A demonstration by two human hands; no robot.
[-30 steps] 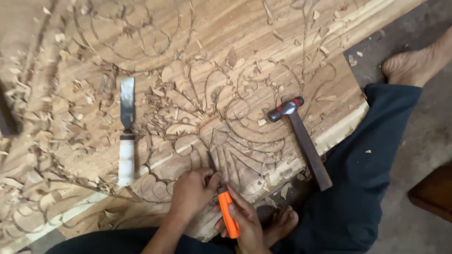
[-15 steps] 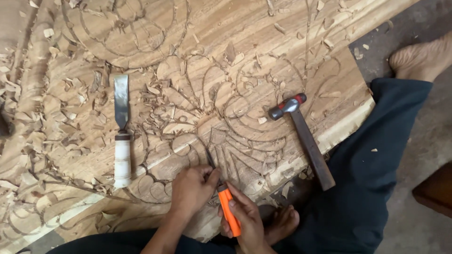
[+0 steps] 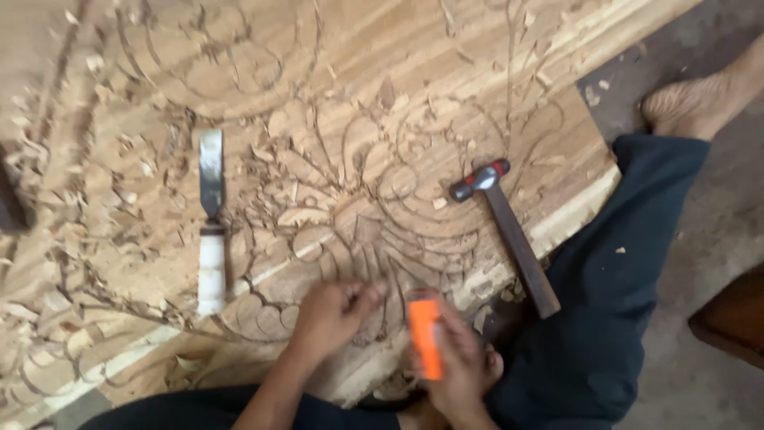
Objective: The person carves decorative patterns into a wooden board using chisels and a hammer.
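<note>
A large wooden panel (image 3: 382,87) with carved floral curves lies in front of me, strewn with wood chips. My left hand (image 3: 330,314) rests on the carving near the panel's near edge, fingers curled; whether it pinches the blade is too blurred to tell. My right hand (image 3: 458,366) grips a carving tool with an orange handle (image 3: 426,334), its tip towards the carving beside the left hand. A chisel with a white handle (image 3: 211,231) lies to the left. A hammer with a dark wooden handle (image 3: 505,231) lies to the right.
Wood shavings (image 3: 95,239) cover the panel's left side. A bare foot (image 3: 692,103) rests on the grey floor at the upper right. My dark blue trouser leg (image 3: 621,279) runs along the panel's right edge. A brown object (image 3: 736,318) sits at the right border.
The view has shifted slightly. My right hand has turned the orange-handled tool more upright and to the right; my left hand has stayed on the carving.
</note>
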